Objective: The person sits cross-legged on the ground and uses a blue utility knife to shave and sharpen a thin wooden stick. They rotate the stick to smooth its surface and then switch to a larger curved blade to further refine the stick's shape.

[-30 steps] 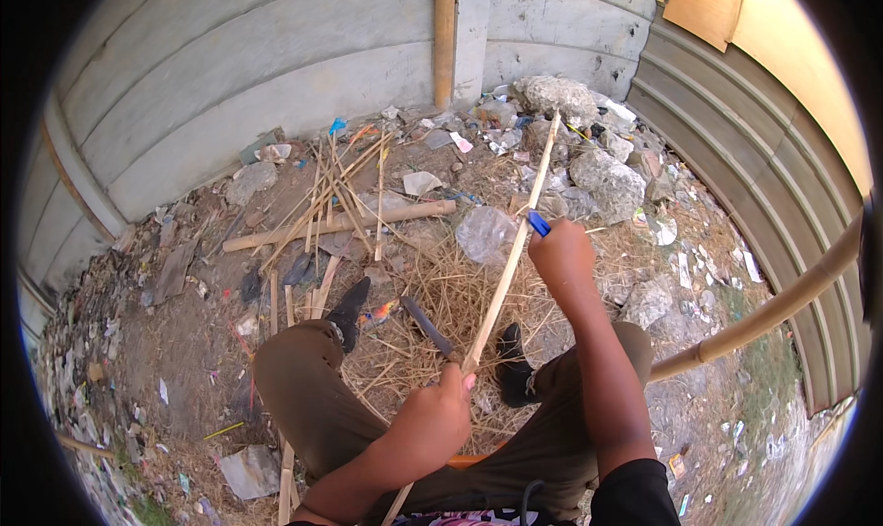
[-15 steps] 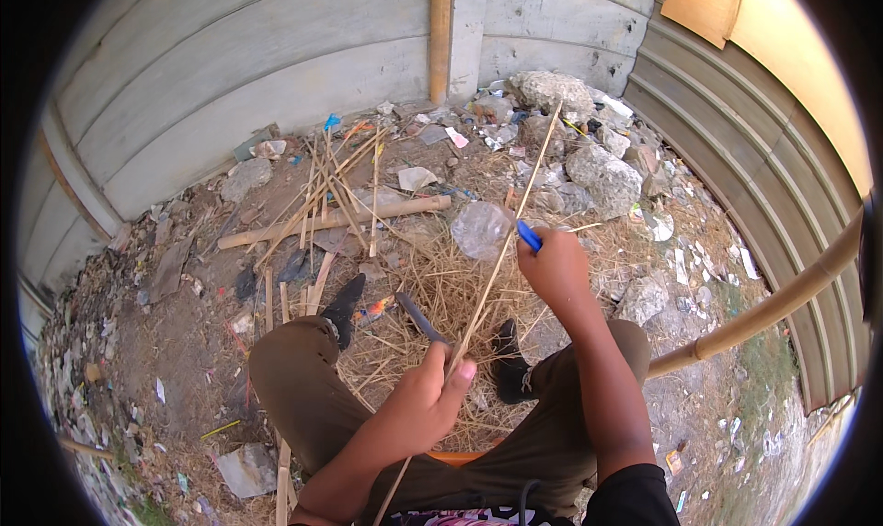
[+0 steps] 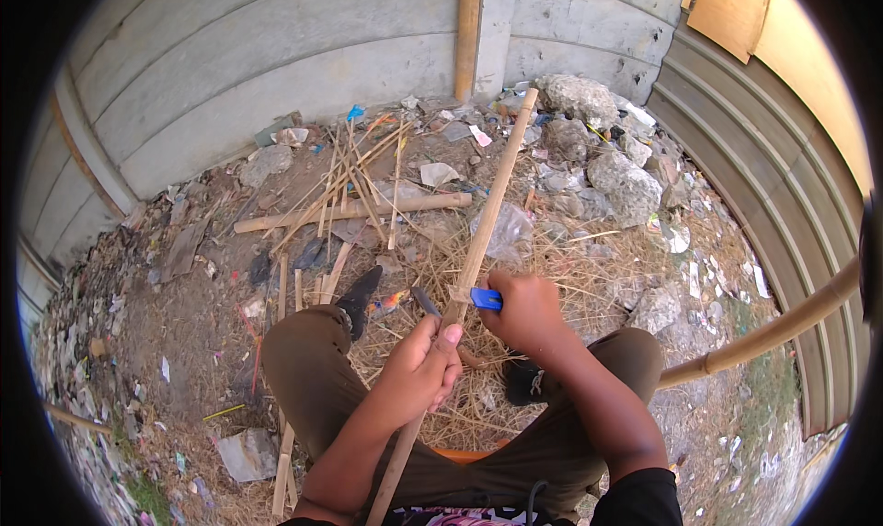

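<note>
A long bamboo strip (image 3: 492, 204) slants up and away from my lap, its broad face toward me. My left hand (image 3: 414, 370) is wrapped around its lower part, thumb on top. Closed on a blue-handled utility knife (image 3: 486, 299), my right hand (image 3: 526, 310) is just beyond the left. The knife meets the strip's right edge, where a small pale curl or shaving (image 3: 460, 293) shows; its blade is hidden. Beneath, bamboo shavings (image 3: 469, 379) cover the ground between my feet. A dark blade (image 3: 423, 301) lies there, partly covered by the strip and my left hand.
Thin bamboo strips (image 3: 359, 177) lie crossed over a bamboo pole (image 3: 354, 211) farther off. Rocks (image 3: 625, 186) and litter spread at the back right. A thick bamboo pole (image 3: 763, 328) slants in from the right. Concrete wall panels (image 3: 276, 57) and corrugated sheeting (image 3: 736, 158) enclose the spot.
My right hand and the knife have come down the strip, closer to my left hand. The strip has turned from its narrow edge to its broad face. The view has shifted slightly.
</note>
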`<state>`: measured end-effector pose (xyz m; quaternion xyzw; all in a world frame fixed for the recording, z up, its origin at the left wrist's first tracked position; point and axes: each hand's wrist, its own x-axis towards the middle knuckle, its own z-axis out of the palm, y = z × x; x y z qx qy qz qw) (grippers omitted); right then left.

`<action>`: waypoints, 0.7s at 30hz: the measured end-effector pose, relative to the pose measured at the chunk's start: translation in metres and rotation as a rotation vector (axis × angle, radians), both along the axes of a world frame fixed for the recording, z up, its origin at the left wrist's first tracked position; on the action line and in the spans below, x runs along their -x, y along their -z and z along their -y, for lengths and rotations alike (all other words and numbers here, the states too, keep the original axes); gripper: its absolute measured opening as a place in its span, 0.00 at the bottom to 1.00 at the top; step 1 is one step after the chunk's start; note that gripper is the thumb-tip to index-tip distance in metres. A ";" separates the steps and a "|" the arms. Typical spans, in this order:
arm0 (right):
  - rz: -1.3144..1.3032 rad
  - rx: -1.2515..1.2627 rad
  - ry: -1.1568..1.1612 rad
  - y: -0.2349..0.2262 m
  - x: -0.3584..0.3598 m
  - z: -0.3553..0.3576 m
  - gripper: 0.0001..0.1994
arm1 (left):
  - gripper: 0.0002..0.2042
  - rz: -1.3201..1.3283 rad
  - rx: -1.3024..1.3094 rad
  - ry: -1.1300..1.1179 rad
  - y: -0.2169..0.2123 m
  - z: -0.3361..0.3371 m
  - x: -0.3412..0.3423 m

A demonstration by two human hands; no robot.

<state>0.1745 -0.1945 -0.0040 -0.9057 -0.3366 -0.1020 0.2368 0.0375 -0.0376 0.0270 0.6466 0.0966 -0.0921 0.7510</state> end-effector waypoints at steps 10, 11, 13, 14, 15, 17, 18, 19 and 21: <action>-0.095 -0.035 0.292 -0.008 -0.021 0.002 0.10 | 0.18 0.134 -0.340 0.004 0.020 0.004 0.006; -0.097 -0.036 0.329 -0.012 -0.024 0.008 0.11 | 0.18 0.141 -0.313 0.018 0.022 0.006 0.006; -0.118 -0.009 0.323 -0.012 -0.027 0.013 0.11 | 0.18 0.162 -0.261 0.045 0.025 0.008 0.004; -0.131 0.003 0.315 -0.011 -0.028 0.014 0.11 | 0.18 0.143 -0.256 0.050 0.025 0.007 0.004; -0.169 0.020 0.349 -0.012 -0.030 0.013 0.11 | 0.17 0.124 -0.250 0.055 0.026 0.007 0.004; -0.145 0.034 0.434 -0.021 -0.036 0.014 0.11 | 0.17 0.109 -0.232 0.073 0.024 0.008 0.004; -0.133 0.039 0.479 -0.025 -0.041 0.014 0.11 | 0.17 0.113 -0.219 0.086 0.022 0.010 0.006; -0.211 0.022 0.521 -0.024 -0.052 0.016 0.12 | 0.17 0.116 -0.206 0.100 0.020 0.011 0.007; -0.197 0.010 0.568 -0.022 -0.066 0.023 0.13 | 0.17 0.075 -0.194 0.123 0.018 0.012 0.010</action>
